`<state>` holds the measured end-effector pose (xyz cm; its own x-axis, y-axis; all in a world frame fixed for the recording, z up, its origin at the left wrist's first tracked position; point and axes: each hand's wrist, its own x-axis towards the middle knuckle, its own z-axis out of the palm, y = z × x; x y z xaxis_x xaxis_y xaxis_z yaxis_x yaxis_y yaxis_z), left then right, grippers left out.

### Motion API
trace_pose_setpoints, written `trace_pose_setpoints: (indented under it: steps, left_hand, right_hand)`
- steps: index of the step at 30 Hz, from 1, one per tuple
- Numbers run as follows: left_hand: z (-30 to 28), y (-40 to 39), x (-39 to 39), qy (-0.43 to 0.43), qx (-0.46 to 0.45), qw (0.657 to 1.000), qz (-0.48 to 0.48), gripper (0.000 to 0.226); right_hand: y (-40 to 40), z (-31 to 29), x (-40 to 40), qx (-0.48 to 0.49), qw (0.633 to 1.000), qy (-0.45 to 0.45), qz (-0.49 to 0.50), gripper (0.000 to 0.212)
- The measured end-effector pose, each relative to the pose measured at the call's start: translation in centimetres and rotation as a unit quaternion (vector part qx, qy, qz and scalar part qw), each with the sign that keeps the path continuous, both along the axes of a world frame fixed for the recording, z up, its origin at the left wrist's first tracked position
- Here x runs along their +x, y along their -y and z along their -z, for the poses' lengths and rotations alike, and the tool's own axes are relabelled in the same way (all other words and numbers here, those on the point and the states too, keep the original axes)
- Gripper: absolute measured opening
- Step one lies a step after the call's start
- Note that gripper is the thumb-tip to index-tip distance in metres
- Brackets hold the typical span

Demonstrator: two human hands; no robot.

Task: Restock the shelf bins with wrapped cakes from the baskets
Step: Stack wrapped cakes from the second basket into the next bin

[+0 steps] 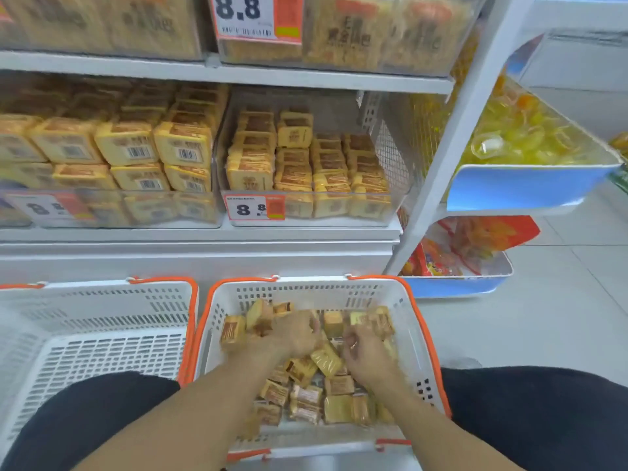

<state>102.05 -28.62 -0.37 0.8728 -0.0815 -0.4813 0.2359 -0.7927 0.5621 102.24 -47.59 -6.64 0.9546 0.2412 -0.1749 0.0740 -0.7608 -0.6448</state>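
Many wrapped cakes (307, 396) lie loose in the right basket (413, 338), straight under both hands. The left hand (292, 329) is closed on a bunch of cakes at the heap's far left; the right hand (365, 351) curls over the far right, its grip blurred. The half-filled bin (307, 205) lies forward and above.

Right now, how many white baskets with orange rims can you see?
2. The left basket sits on the floor with no cakes showing in it; the right basket beside it holds the wrapped cakes both hands are reaching into. No others are visible.
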Motion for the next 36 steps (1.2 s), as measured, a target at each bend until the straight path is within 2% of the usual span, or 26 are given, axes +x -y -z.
trace_pose_setpoints:
  steps: [1,3,6,9,11,12,13,15,17,19,22,25,28,30,34,36]
  left_hand:
    - [2.3,0.5,-1.5,-0.069,0.017,0.997,0.026,0.009]
    - [6.5,1.4,-4.5,-0.159,0.058,0.983,0.074,0.014]
    - [11.1,2.6,-8.3,-0.219,0.081,0.968,0.091,0.035]
    - [12.0,3.8,-10.1,-0.256,0.034,0.964,0.060,0.033]
    - [11.9,4.0,-10.1,-0.258,0.012,0.965,0.042,0.021]
    - [11.8,4.0,-9.9,-0.259,0.004,0.965,0.035,0.019]
    - [12.1,3.7,-9.6,-0.259,0.000,0.966,0.027,0.019]
    - [12.4,3.4,-8.8,-0.225,0.005,0.974,-0.009,0.018]
    - [12.5,3.0,-7.4,-0.151,0.027,0.987,-0.049,0.010]
    - [12.3,2.6,-5.7,-0.070,0.062,0.993,-0.067,0.003]
    - [12.9,2.1,-2.5,0.013,0.122,0.992,-0.039,0.040]
    - [14.4,1.6,0.1,0.038,0.170,0.985,0.006,0.066]
    - [16.0,1.2,1.5,0.035,0.187,0.980,0.055,0.070]
    - [17.0,0.9,2.2,0.044,0.201,0.976,0.073,0.072]
    - [17.9,0.4,3.1,0.068,0.224,0.968,0.093,0.075]
    - [17.7,0.1,3.1,0.064,0.203,0.972,0.102,0.070]
  right_hand:
    - [1.3,1.3,-1.6,-0.054,0.996,-0.065,-0.019,0.008]
    - [3.5,3.7,-3.7,-0.125,0.986,-0.107,-0.028,0.017]
    - [4.3,5.1,-4.4,-0.138,0.979,-0.149,-0.020,0.039]
    - [3.8,5.5,-4.0,-0.163,0.950,-0.254,-0.085,0.019]
    - [3.8,5.5,-4.4,-0.221,0.936,-0.249,-0.110,0.004]
    - [3.9,5.7,-4.3,-0.229,0.944,-0.216,-0.095,0.003]
    - [3.9,5.8,-4.1,-0.227,0.958,-0.159,-0.065,0.014]
    - [4.0,5.2,-3.0,-0.228,0.972,-0.057,-0.004,0.043]
    - [4.2,5.0,-1.2,-0.237,0.971,-0.010,0.007,0.058]
    - [4.8,5.3,0.7,-0.268,0.963,-0.029,-0.011,0.076]
    - [5.4,5.9,3.7,-0.285,0.951,-0.122,-0.019,0.098]
    - [5.2,6.7,6.0,-0.321,0.938,-0.126,-0.035,0.105]
    - [4.6,7.0,8.2,-0.368,0.907,-0.193,-0.062,0.114]
    - [4.0,5.7,10.3,-0.403,0.872,-0.258,-0.107,0.112]
    - [3.3,1.6,14.1,-0.420,0.801,-0.338,-0.261,0.074]
    - [3.5,-0.2,14.8,-0.387,0.794,-0.383,-0.270,0.058]
